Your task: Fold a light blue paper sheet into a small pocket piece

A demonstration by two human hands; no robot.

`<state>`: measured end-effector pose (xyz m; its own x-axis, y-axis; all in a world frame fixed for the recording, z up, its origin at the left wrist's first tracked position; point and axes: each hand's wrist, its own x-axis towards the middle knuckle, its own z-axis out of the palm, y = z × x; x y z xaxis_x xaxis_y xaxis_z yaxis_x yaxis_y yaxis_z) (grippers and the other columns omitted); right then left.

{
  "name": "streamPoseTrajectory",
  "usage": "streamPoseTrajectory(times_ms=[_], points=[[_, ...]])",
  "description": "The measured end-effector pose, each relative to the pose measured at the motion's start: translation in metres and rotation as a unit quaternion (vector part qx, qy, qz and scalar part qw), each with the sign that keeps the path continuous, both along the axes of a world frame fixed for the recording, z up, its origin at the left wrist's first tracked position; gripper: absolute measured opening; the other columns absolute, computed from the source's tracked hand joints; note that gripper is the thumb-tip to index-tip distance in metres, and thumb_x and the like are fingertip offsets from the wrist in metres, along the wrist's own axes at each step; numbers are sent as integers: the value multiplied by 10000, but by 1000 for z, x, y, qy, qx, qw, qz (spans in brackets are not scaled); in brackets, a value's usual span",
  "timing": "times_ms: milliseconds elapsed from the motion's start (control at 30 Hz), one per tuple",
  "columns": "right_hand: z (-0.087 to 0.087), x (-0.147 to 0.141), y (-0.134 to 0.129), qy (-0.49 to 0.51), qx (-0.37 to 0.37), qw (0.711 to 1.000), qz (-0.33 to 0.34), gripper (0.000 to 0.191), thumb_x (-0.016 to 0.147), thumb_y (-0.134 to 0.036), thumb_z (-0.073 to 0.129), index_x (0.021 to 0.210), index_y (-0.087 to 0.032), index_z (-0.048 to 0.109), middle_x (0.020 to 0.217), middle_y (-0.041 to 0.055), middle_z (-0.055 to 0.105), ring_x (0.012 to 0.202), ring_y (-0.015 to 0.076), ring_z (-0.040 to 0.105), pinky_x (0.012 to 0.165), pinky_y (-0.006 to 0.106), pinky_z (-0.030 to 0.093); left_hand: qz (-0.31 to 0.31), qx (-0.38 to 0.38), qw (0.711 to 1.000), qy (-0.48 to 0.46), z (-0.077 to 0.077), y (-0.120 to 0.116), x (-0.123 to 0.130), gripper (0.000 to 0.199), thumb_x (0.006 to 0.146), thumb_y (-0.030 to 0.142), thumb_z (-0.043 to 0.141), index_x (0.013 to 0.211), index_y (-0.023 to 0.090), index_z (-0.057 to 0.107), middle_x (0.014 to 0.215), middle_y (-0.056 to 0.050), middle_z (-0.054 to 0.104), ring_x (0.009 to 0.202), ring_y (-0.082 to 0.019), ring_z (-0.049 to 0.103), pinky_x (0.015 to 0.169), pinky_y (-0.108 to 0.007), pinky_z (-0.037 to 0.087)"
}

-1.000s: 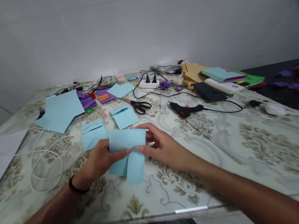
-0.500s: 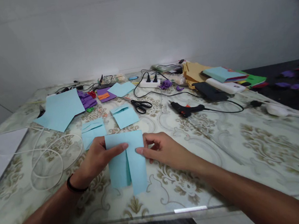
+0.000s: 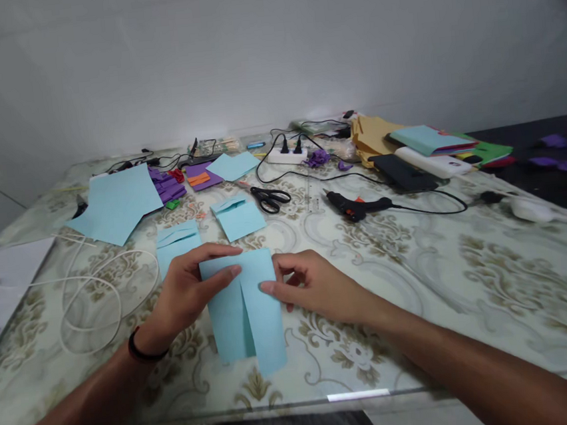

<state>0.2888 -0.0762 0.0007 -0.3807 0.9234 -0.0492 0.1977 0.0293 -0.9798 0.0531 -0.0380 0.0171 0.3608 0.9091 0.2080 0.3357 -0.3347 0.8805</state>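
A folded sheet of light blue paper [image 3: 266, 328] is held up between my hands near the table's front edge. Its two side flaps meet near the middle, with a narrow gap widening downward. My left hand [image 3: 190, 288] pinches its upper left part, thumb in front and a finger along the top edge. The right edge is pinched by my right hand [image 3: 310, 285], thumb on the front and the other fingers behind. Just beyond lie two smaller folded blue paper pieces, one folded piece [image 3: 239, 221] in the middle and another piece [image 3: 169, 250] partly behind my left hand.
Black scissors [image 3: 271, 199] and a black glue gun [image 3: 358, 205] lie farther back. Blue sheets [image 3: 117, 205] are at the left, above a looped white cable [image 3: 115, 289]. A power strip [image 3: 285, 155] sits near the wall, with stacked coloured paper [image 3: 429, 138] to its right.
My left index finger has come up over the paper's top edge from behind. The sheet's lower end has swung slightly right, and the whole view has shifted a little.
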Motion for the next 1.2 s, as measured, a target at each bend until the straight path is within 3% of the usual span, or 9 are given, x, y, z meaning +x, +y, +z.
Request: streamPoseTrajectory(times_ms=[533,800,1200], points=[[-4,-1,0,-8,6,1000,-3,389,907,-479,715,718,-186,542,681,-37,538,544,104,569,513,233,475,10,29,999,-10,-7,-1,2,164,861,338,800,1005,261,812,967,-14,814,895,-193,745,767,-255,572],[0,-2,1,61,-12,998,-25,424,888,-566,722,771,-196,551,606,-55,542,513,99,560,508,224,472,4,50,999,0,-8,-2,3,187,867,321,794,1045,264,804,1017,-14,817,929,-195,752,790,-254,580],[-2,-1,1,52,-10,998,-33,447,886,-589,715,749,-203,536,573,-57,549,502,101,559,511,228,472,-10,70,997,10,-9,-2,1,147,886,290,774,1028,263,804,975,-9,818,867,-175,755,748,-241,580]])
